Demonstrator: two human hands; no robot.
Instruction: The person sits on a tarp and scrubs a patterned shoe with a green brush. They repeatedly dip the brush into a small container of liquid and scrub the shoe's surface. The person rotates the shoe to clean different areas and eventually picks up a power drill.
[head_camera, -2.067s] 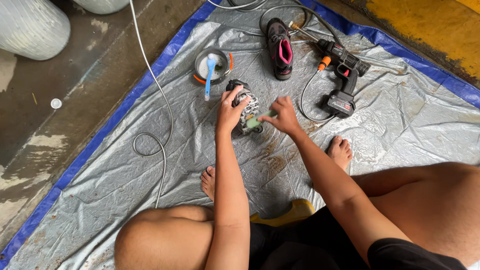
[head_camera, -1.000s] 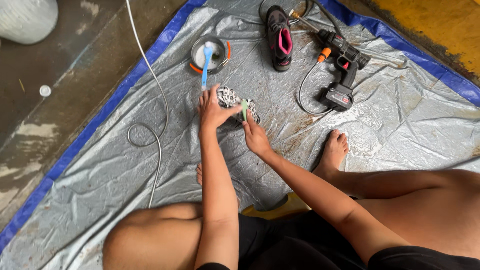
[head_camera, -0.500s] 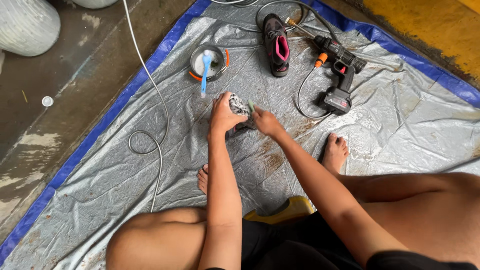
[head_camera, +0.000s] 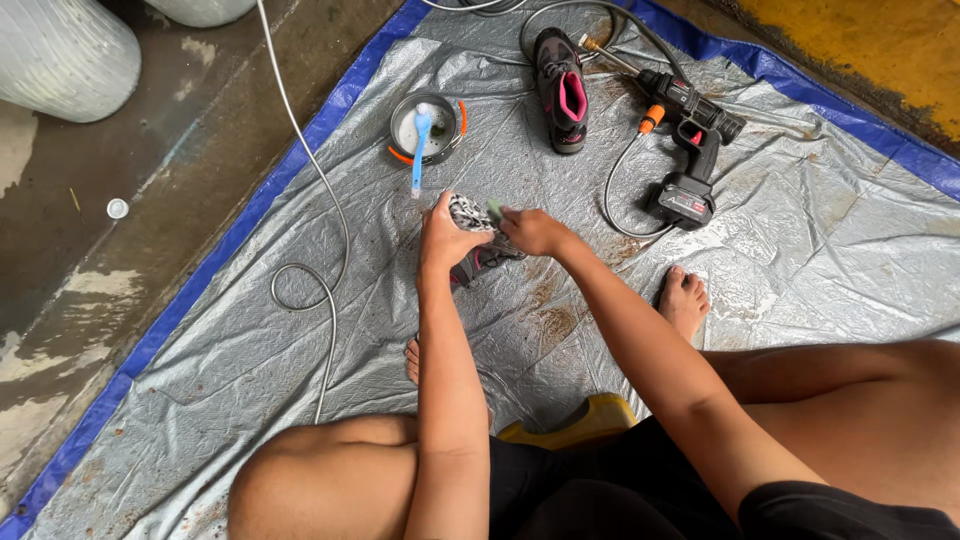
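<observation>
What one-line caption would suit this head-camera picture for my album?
Seated on a grey tarp, left hand grips a patterned shoe while right hand scrubs it.

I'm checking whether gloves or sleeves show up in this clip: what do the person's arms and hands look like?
Both arms are bare from the hands up. The left hand and right hand wear no gloves, and no rings, watch or bands show. A dark short sleeve covers the right upper arm at the frame's lower edge.
</observation>
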